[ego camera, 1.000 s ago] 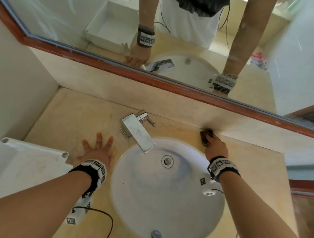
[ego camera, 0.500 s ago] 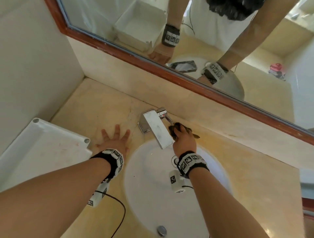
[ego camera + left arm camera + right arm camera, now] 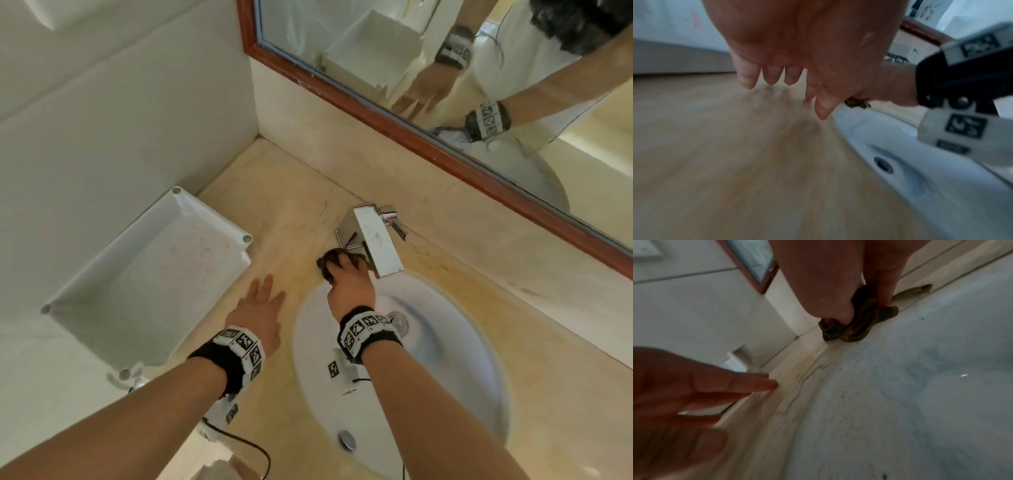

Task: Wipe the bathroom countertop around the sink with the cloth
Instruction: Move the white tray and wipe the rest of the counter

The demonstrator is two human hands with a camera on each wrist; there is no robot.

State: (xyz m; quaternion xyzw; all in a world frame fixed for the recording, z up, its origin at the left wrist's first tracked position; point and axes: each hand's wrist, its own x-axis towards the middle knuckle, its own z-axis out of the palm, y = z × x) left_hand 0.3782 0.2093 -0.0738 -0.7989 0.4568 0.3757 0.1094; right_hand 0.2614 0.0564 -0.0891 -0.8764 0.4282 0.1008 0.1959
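Observation:
A crumpled dark brown cloth [image 3: 328, 264] lies on the beige countertop [image 3: 291, 205] at the back-left rim of the white sink [image 3: 445, 359], just left of the faucet spout. My right hand [image 3: 347, 279] grips the cloth from above, fingers and thumb curled round it, and presses it down; the right wrist view shows the cloth [image 3: 855, 324] bunched under the hand [image 3: 865, 308]. My left hand [image 3: 262, 298] is spread with straight fingers on the countertop left of the sink. In the left wrist view its fingertips [image 3: 769, 79] are close over the countertop [image 3: 725, 146]; contact is unclear.
A chrome faucet [image 3: 373, 240] stands behind the sink, against the backsplash. A white plastic tray [image 3: 154, 274] sits on the left, against the wall. A wood-framed mirror [image 3: 428, 144] runs along the back. The sink drain [image 3: 397, 322] lies under my right wrist.
My right hand has swept the cloth leftward along the back of the sink, from its right side past the faucet to the left of the spout. The left hand stays left of the sink.

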